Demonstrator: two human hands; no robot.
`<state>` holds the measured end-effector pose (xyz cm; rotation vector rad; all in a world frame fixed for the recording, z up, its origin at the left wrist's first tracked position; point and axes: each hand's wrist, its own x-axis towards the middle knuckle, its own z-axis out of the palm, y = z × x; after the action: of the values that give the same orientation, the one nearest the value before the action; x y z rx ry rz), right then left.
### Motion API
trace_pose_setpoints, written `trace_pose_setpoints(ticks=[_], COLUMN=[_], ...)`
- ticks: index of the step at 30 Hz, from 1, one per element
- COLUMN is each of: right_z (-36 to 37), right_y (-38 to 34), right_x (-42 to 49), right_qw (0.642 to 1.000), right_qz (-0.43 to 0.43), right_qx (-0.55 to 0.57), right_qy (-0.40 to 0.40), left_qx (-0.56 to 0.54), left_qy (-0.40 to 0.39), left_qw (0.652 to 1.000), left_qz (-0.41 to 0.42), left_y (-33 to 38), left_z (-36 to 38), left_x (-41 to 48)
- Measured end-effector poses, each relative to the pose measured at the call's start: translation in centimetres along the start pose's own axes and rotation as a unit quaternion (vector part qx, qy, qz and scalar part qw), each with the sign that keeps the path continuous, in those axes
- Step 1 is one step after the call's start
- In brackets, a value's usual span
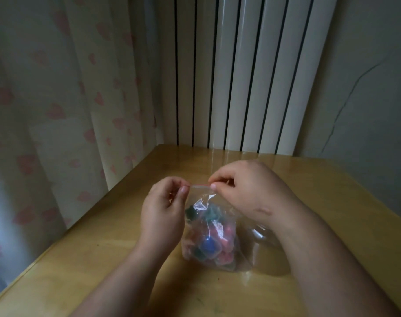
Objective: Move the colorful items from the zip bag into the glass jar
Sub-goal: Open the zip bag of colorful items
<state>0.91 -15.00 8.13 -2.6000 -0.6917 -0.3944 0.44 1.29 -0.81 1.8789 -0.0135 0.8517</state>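
Two bare forearms come in from the bottom edge and meet over the wooden table. Up goes the left hand, thumb and forefinger pinching the top edge of the zip bag at its left end. The right hand pinches the same edge at the other end, its remaining fingers curled in.

Between the two pinches the reddish zip strip runs taut and level. It looks sealed, though blur makes that hard to call.

Down in the bag's belly sit the colorful items: blue, pink-red and dark green pieces, bunched low, with the bag's bottom resting on the table.

And the glass jar? Just beside the bag on its right, mostly hidden under the right wrist. Its mouth is out of sight, so lid on or off cannot be told.

By the look of it, this is the opening step: nothing has left the bag. The next move calls for peeling the two lips of the seal apart, likely with a pinch on each face rather than each end, keeping the bag upright so nothing spills.

Behind, a heart-print curtain hangs left and a white ribbed radiator stands centre.
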Motion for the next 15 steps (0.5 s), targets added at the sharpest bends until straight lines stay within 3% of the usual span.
trace_pose_setpoints(ticks=[7, 11, 15], right_z=[-0.38, -0.48, -0.63], right_y=[-0.32, 0.03, -0.19], right_x=[-0.15, -0.07, -0.22], right_qw=[0.998, 0.999, 0.997], right_qz=[0.015, 0.014, 0.028], right_qx=[-0.046, -0.049, -0.048], right_qy=[-0.046, -0.014, -0.045], left_qx=[-0.036, -0.047, -0.052], left_qy=[0.009, 0.020, 0.009], left_qw=[0.999, 0.999, 0.998], left_qz=[-0.002, -0.008, -0.024], left_y=[0.83, 0.80, 1.02], left_z=[-0.04, -0.01, -0.06], left_x=[-0.37, -0.31, -0.46])
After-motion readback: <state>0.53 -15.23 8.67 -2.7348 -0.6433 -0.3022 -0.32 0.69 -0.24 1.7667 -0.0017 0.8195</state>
